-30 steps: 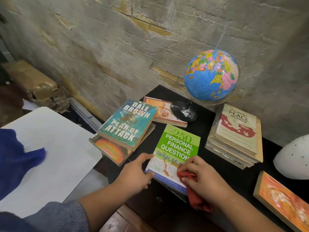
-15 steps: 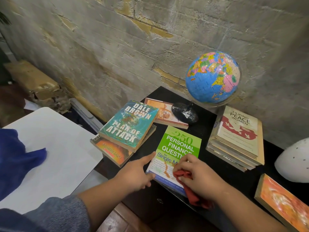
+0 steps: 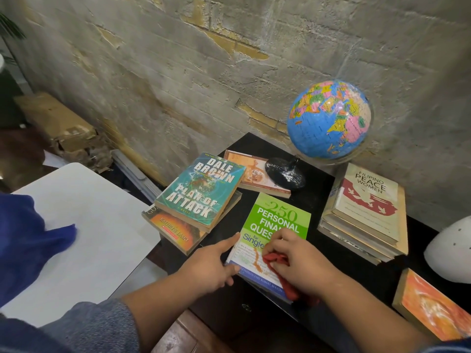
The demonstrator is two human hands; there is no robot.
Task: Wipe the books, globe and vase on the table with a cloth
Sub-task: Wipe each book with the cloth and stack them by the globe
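Grip: left hand (image 3: 211, 266) flat, fingers straight, forefinger laid against the left edge of the green glossy paperback (image 3: 277, 220). It grasps nothing. Right hand (image 3: 298, 266) has its fingers curled round a bunched red cloth (image 3: 290, 289) and presses it onto the lower half of that cover.

The paperback lies flat, cover up, at lower centre of the frame on the black table (image 3: 318, 189).

Risks, as we judge them:
- Left: the teal paperback (image 3: 201, 192) tops a small stack that juts past the table's left edge. A sideways elbow could tip it.
- Centre: the green book's near end sits at, perhaps over, the front edge. A stroke pulled toward the bottom of the frame could drag it off, since only one finger steadies it.
- Right: a stroke pushed upward could shove the book into the black base of the blue plastic globe (image 3: 328, 121).

Orientation: the long axis runs from lower centre up, leaning slightly right. The title head points toward the globe's base, and the spine is on the left.
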